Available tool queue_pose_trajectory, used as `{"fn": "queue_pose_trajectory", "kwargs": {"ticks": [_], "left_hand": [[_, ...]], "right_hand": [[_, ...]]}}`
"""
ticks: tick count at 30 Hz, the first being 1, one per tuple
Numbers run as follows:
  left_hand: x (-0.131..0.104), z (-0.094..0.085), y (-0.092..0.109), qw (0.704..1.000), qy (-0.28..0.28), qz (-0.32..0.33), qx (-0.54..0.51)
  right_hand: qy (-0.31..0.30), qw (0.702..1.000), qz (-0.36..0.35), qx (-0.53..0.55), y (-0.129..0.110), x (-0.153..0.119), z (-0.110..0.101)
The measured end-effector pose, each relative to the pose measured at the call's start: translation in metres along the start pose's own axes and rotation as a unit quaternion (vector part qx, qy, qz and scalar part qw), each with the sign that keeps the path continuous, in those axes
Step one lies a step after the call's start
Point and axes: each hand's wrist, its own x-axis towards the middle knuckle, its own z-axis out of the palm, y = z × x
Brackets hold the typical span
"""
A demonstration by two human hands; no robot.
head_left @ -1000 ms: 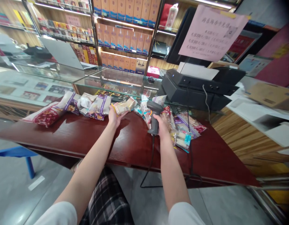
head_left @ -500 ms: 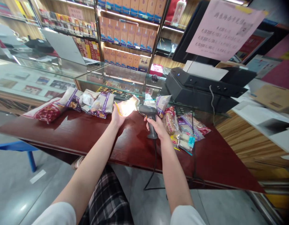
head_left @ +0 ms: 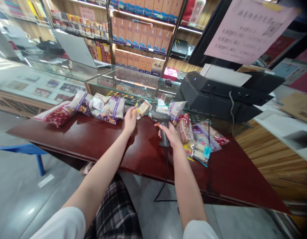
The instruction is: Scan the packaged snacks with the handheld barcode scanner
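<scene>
My left hand is closed on a small clear snack packet with yellow edging and pale brown contents. It holds the packet above the table's back part. My right hand is wrapped round the grip of a black barcode scanner; its head points left, toward the packet, and its cable hangs over the table's front edge. Left of my left hand lie a purple-and-white snack bag and a red-and-white bag. Beyond the scanner stands another purple-and-white bag. A red packet and a clear packet with a blue label lie to the right.
The dark red table borders a glass display case. A black printer and a monitor bearing a pink notice stand at the back right. A blue stool is at the left; an open laptop stands behind.
My left hand has turned over from palm-up to knuckles-up, still holding the packet. The bright glare on the packet is gone. The scanner stays in my right hand; the view has shifted slightly.
</scene>
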Motion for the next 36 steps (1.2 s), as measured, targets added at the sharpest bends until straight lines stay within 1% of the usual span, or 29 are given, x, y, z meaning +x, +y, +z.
{"fn": "queue_pose_trajectory", "kwargs": {"ticks": [1,2,3,4,6,8,10,14,18,20,23,25,27,29,32,34,36], "left_hand": [[0.0,-0.001,-0.003,0.992,-0.009,0.062,0.105],[-0.001,-0.003,-0.007,0.972,-0.026,0.111,0.206],[-0.001,-0.004,-0.01,0.945,-0.045,0.139,0.293],[-0.002,-0.005,-0.012,0.918,-0.064,0.146,0.362],[-0.006,-0.007,-0.014,0.875,-0.082,0.139,0.456],[-0.011,-0.007,-0.011,0.851,-0.066,0.137,0.502],[-0.017,-0.006,-0.006,0.843,-0.058,0.143,0.515],[-0.027,-0.004,0.001,0.83,-0.082,0.134,0.535],[-0.029,-0.003,-0.001,0.833,-0.031,0.094,0.544],[-0.029,-0.005,-0.002,0.828,-0.013,0.089,0.553],[-0.031,-0.006,-0.002,0.794,-0.011,0.089,0.601],[-0.029,-0.005,0.001,0.772,-0.021,0.108,0.626],[-0.023,-0.002,0.004,0.766,-0.048,0.137,0.627],[-0.012,0.005,0.006,0.772,-0.081,0.142,0.614],[0.011,0.017,0.004,0.785,-0.112,0.097,0.601],[0.025,0.025,0.0,0.783,-0.128,0.065,0.605],[0.038,0.03,-0.006,0.775,-0.15,0.038,0.613]], "right_hand": [[0.005,1.0,0.0,0.002,0.001,0.001,0.0],[0.01,1.0,0.0,0.003,0.002,0.002,-0.001],[0.014,1.0,-0.002,0.003,0.004,0.003,-0.001],[0.016,1.0,-0.004,0.003,0.005,0.004,-0.001],[0.016,1.0,-0.01,0.0,0.007,0.005,-0.002],[0.014,1.0,-0.012,-0.001,0.008,0.006,-0.003],[0.014,1.0,-0.014,-0.001,0.01,0.007,-0.003],[0.014,1.0,-0.013,0.002,0.01,0.008,-0.003],[0.013,1.0,-0.008,0.01,0.009,0.009,-0.005],[0.011,1.0,-0.007,0.019,0.009,0.009,-0.007],[0.003,1.0,0.002,0.02,0.008,0.011,-0.009],[0.002,1.0,0.005,0.02,0.008,0.011,-0.01],[0.006,1.0,0.002,0.021,0.009,0.012,-0.009],[0.01,1.0,0.0,0.023,0.011,0.013,-0.008],[0.013,0.999,0.002,0.031,0.012,0.013,-0.007],[0.014,0.999,0.003,0.042,0.013,0.013,-0.007],[0.011,0.999,0.004,0.051,0.013,0.013,-0.008]]}}
